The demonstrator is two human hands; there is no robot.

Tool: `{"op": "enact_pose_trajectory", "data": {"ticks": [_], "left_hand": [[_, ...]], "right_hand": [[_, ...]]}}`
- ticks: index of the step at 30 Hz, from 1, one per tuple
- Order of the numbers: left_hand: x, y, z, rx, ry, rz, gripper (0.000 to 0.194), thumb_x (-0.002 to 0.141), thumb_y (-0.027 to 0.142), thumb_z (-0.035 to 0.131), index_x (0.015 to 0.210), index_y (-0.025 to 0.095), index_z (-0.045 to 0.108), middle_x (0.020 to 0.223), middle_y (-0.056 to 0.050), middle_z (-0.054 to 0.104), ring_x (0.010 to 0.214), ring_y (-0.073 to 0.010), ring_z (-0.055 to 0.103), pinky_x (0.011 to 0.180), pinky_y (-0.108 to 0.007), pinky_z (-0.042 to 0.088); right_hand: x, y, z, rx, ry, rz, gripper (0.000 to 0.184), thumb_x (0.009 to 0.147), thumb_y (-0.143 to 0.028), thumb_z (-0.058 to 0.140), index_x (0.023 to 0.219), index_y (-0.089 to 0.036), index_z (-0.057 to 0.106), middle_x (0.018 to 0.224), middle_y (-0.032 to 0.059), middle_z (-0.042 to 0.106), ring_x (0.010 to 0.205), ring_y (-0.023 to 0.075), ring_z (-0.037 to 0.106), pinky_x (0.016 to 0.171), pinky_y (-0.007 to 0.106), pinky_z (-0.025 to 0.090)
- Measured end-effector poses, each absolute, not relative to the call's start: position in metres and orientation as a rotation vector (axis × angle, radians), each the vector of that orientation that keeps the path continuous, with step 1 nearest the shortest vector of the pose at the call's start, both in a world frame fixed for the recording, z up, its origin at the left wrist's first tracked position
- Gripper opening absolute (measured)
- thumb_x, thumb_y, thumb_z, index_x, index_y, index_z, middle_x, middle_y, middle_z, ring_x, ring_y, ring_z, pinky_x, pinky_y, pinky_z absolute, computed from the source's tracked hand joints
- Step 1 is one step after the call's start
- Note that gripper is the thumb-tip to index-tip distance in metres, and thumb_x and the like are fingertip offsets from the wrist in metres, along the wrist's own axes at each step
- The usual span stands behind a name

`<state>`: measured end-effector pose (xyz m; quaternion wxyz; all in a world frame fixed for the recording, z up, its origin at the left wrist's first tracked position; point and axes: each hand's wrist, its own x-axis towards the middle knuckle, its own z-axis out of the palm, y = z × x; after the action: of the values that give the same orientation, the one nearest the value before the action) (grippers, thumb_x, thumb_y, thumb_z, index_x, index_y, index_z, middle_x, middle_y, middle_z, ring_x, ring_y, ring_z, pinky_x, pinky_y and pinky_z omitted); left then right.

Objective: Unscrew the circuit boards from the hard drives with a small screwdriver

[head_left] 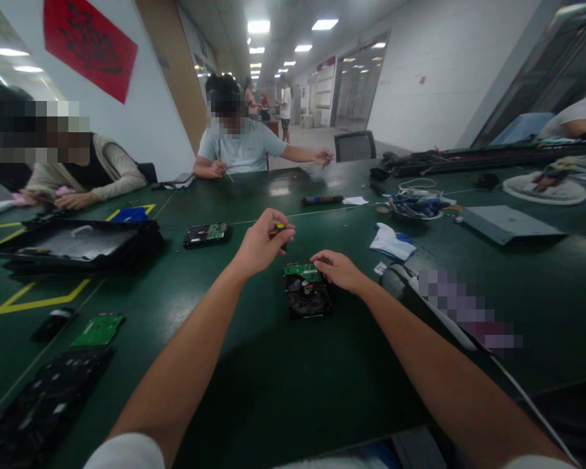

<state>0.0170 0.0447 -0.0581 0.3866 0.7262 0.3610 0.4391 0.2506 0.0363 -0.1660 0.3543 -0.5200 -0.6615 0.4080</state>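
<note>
Hard drive (308,298) lies flat on the green bench (273,384) between the 2 forearms, its green circuit board (300,270) at the far end. Above and just beyond that end, the left hand (268,238) has its grip pinching a small tool with a yellow end (280,227). The right hand (339,270) is at the drive's far right corner, fingers bent; I cannot tell whether its grip pinches the edge. Another drive (206,235) lies left, and a white-and-blue cloth (392,242) right.
</note>
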Motion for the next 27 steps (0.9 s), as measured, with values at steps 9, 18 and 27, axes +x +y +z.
{"op": "enact_pose_trajectory", "data": {"ticks": [9, 18, 27], "left_hand": [[0.021, 0.042, -0.061, 1.872, 0.898, 1.141, 0.019, 0.090, 0.027, 0.065, 0.103, 0.021, 0.051, 0.111, -0.007, 0.073, 0.086, -0.0160, 0.072, 0.058, -0.022, 0.058], [0.022, 0.042, -0.069, 1.882, 0.899, 1.198, 0.020, 0.094, 0.031, 0.061, 0.108, 0.022, 0.050, 0.112, -0.006, 0.072, 0.087, -0.0157, 0.073, 0.059, -0.022, 0.056], [0.015, 0.035, -0.063, 1.894, 1.128, 1.213, 0.019, 0.094, 0.034, 0.062, 0.105, 0.022, 0.052, 0.110, -0.006, 0.073, 0.089, -0.0163, 0.069, 0.061, -0.023, 0.056]], "right_hand": [[0.246, 0.033, -0.163, -1.403, -1.615, 1.087, 0.012, 0.092, -0.026, 0.056, 0.099, -0.020, 0.062, 0.059, -0.0059, 0.055, 0.049, 0.0113, 0.051, 0.047, 0.022, 0.039], [0.248, 0.034, -0.169, -1.398, -1.718, 0.920, 0.012, 0.087, -0.032, 0.064, 0.090, -0.021, 0.065, 0.078, 0.0003, 0.067, 0.065, 0.0142, 0.059, 0.057, 0.025, 0.045], [0.247, 0.034, -0.173, -1.360, -1.786, 0.881, 0.010, 0.089, -0.030, 0.061, 0.092, -0.021, 0.065, 0.093, 0.0034, 0.070, 0.078, 0.0169, 0.062, 0.069, 0.029, 0.050]]}}
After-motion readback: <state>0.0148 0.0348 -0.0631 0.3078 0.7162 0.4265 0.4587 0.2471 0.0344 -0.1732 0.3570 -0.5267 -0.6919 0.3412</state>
